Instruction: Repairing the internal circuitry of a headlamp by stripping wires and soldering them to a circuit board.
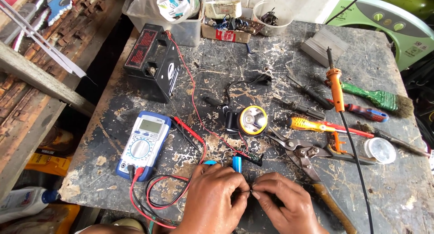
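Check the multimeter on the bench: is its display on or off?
Cannot tell for sure. The multimeter lies face up with both probe leads plugged in, but its display looks blank and too small to read.

A scarred black workbench (280, 57) carries a multimeter (143, 145) left of the pinch, snips (302, 153) right.

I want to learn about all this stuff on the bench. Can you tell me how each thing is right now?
left hand: pinching a thin wire
right hand: pinching the same wire
multimeter: lying flat, leads plugged in, screen blank
headlamp: on its side, unlit
black battery: upright, red wire attached
tin snips: lying with jaws shut
soldering iron: lying unused
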